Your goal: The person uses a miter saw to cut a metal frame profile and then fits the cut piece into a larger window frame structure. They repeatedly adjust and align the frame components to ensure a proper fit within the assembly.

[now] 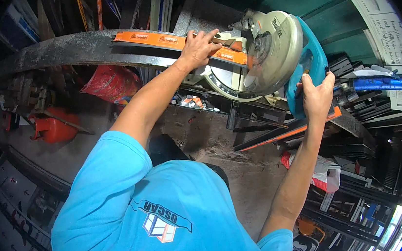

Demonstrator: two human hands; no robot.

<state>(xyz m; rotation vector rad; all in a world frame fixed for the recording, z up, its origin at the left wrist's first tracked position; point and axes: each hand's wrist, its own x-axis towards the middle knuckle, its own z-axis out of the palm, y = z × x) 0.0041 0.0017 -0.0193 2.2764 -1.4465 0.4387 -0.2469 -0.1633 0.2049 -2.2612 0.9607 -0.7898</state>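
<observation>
Head view: left hand point(198, 47) flat on orange strip point(170, 42), right hand point(316, 96) gripping saw handle point(310, 63) (teal).

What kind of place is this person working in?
Most likely a metal or aluminium fabrication workshop. The right hand grips the handle of a mitre saw, the left hand presses an orange-wrapped profile on the bench, and stacked profile lengths fill the racks.

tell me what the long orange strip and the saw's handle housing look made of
Long orange strip: probably metal profile under glossy orange film, since it stays rigid and straight beneath the left hand. Saw handle housing: smooth teal moulded plastic, by its rounded shape; right hand grips it.
</observation>
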